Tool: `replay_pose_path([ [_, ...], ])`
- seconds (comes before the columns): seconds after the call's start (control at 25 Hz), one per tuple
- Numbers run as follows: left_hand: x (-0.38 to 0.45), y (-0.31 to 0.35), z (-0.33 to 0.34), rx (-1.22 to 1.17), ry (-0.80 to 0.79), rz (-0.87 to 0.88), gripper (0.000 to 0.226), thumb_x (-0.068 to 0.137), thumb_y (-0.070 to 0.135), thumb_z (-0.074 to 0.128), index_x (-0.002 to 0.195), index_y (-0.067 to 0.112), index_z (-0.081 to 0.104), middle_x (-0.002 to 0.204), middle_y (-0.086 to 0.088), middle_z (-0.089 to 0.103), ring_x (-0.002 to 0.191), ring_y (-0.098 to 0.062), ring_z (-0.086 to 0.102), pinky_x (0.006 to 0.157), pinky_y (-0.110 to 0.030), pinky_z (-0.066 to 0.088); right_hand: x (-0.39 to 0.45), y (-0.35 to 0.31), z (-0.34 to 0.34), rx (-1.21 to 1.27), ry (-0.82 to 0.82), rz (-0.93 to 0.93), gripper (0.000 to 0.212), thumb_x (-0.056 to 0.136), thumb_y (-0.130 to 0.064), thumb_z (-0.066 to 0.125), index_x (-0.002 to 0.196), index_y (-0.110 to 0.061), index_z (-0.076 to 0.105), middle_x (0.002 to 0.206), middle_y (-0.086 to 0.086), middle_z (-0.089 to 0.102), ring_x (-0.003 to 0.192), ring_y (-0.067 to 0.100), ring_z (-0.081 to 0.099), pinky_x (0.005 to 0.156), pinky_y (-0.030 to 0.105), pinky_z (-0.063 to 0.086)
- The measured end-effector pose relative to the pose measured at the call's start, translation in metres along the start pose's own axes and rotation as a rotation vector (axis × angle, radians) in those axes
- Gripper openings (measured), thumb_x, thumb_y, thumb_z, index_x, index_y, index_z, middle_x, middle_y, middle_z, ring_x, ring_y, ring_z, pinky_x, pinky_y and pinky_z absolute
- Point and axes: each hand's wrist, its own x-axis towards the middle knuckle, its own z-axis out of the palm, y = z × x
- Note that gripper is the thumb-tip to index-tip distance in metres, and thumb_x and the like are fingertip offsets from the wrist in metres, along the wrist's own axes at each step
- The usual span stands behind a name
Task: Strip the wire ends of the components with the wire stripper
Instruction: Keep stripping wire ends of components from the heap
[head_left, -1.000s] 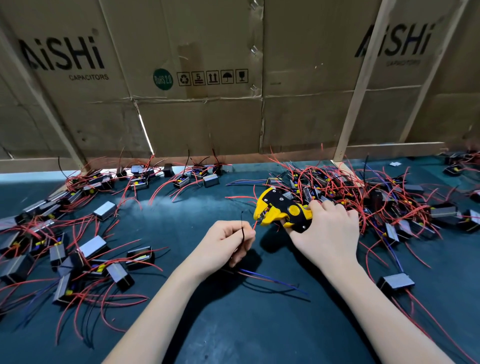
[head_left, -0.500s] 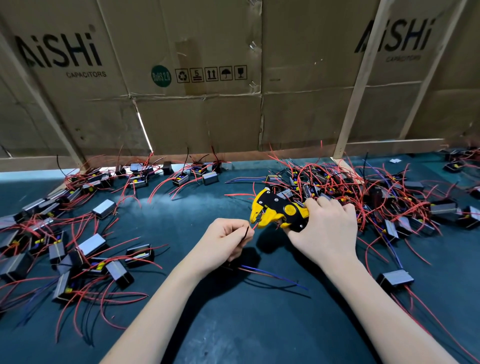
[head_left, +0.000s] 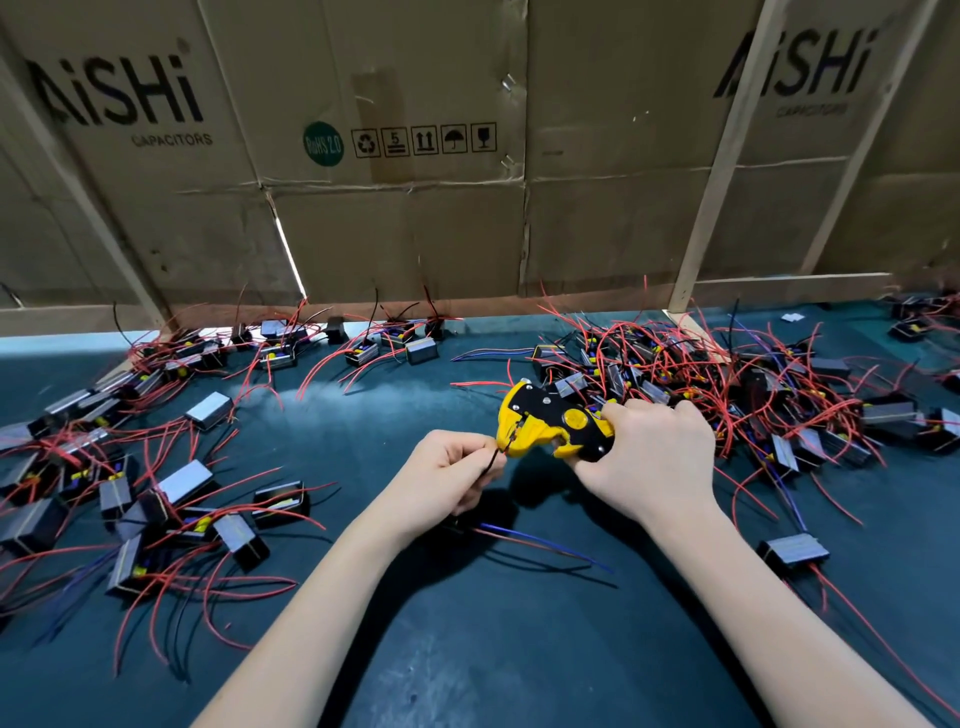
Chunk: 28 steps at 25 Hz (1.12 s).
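Head view: the right hand (head_left: 652, 462) sits just right of centre, its fingers curled tight round the handles of the yellow and black wire stripper (head_left: 553, 426). The handles themselves are wholly hidden inside the fist; only the tool's head shows, pointing toward 9 o'clock. The left hand (head_left: 449, 480) is just beside it at 9 o'clock from the tool, thumb and forefinger pinched on a thin black wire (head_left: 493, 460) whose tip reaches into the stripper's mouth. Whether the blades have closed on the wire is hard to tell, as the mouth is small and shadowed. The other left fingers are curled under the palm and mostly out of sight. The component this wire belongs to seems to lie beneath the left wrist, where only a dark edge and blue and red leads (head_left: 540, 545) trail out toward 4 o'clock.

At 9 o'clock on the dark green table (head_left: 467, 649) lies a loose spread of boxed components with red wires (head_left: 171, 499). At 2 o'clock a denser tangled pile (head_left: 727, 389) sits partly behind the right hand; single pieces in it are hard to separate. One lone component (head_left: 792, 552) lies at 4 o'clock beside the right forearm. A cardboard wall (head_left: 415, 234) printed "AiSHi CAPACITORS" closes the back at 12 o'clock, its lettering cut off at the left edge.
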Motion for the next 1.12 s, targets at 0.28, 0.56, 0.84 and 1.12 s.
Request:
replay_pose_path([
  [0.28, -0.001, 0.000, -0.001, -0.018, 0.005, -0.009, 0.042, 0.098, 0.000, 0.044, 0.058, 0.015, 0.040, 0.056, 0.008, 0.032, 0.045, -0.009, 0.020, 0.042, -0.017, 0.022, 0.002, 0.000, 0.009, 0.009, -0.149, 0.027, 0.051, 0.072, -0.075, 0.054, 0.068, -0.024, 0.059, 0.075, -0.001, 0.066, 0.080, 0.025, 0.064, 0.058, 0.027, 0.027],
  [0.56, -0.002, 0.002, -0.003, -0.005, 0.028, -0.004, 0.048, 0.099, 0.000, 0.042, 0.054, 0.017, 0.039, 0.055, 0.008, 0.034, 0.044, -0.009, 0.020, 0.041, -0.017, 0.022, 0.000, -0.009, 0.009, -0.021, -0.185, 0.064, 0.052, 0.074, -0.072, 0.053, 0.079, -0.022, 0.066, 0.082, 0.001, 0.065, 0.081, 0.025, 0.064, 0.059, 0.027, 0.029],
  [0.84, -0.002, 0.000, -0.003, -0.022, 0.068, -0.032, 0.033, 0.086, 0.015, 0.052, 0.055, 0.010, 0.043, 0.048, 0.003, 0.038, 0.038, -0.010, 0.021, 0.037, -0.017, 0.024, -0.004, -0.011, -0.002, 0.083, -0.103, 0.082, 0.047, 0.070, -0.060, 0.067, 0.062, -0.014, 0.063, 0.063, 0.008, 0.064, 0.063, 0.032, 0.063, 0.057, 0.026, 0.027],
  [1.12, -0.001, 0.002, -0.004, -0.126, -0.019, -0.048, 0.028, 0.075, 0.035, 0.055, 0.082, 0.009, 0.047, 0.045, 0.004, 0.029, 0.036, -0.009, 0.022, 0.036, -0.016, 0.018, -0.008, -0.019, 0.005, 0.130, -0.019, 0.026, 0.046, 0.064, -0.056, 0.074, 0.068, -0.014, 0.057, 0.068, 0.004, 0.061, 0.069, 0.030, 0.061, 0.065, 0.036, 0.036],
])
